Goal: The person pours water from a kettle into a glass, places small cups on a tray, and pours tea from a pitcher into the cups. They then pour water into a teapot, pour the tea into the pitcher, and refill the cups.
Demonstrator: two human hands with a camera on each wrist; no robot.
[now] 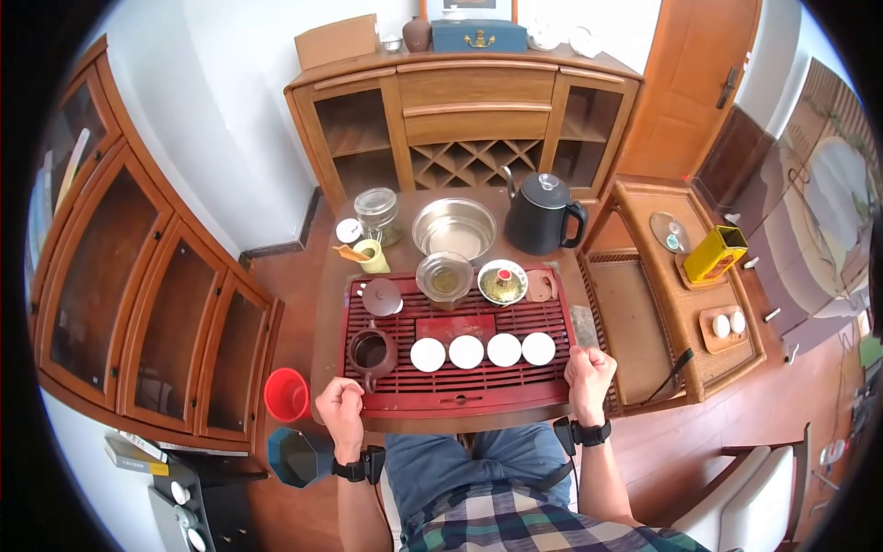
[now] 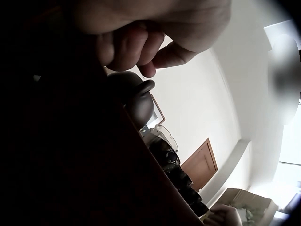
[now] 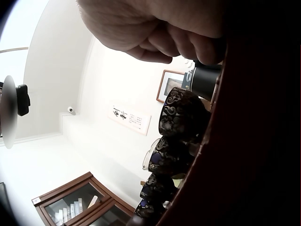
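My left hand (image 1: 340, 411) rests as a fist by the near left corner of the red slatted tea tray (image 1: 418, 403). Opposite it, my right hand (image 1: 590, 375) is also curled into a fist at the tray's right edge. Neither holds anything. A brown teapot (image 1: 372, 350), its lid off, stands closest to the left hand. Several teacups (image 1: 428, 355) line up across the tray, white inside and dark patterned outside, as the cup (image 3: 181, 113) in the right wrist view shows. Behind them are the teapot lid (image 1: 381, 296), a glass bowl (image 1: 445, 278) and a dish of dry leaves (image 1: 502, 282).
Beyond the tray stand a steel basin (image 1: 454, 230), a black kettle (image 1: 541, 216), a glass jar (image 1: 378, 216) and a light green tool holder (image 1: 371, 257). A rattan side table (image 1: 685, 350) is on the right. A red bin (image 1: 287, 394) stands on the floor at left.
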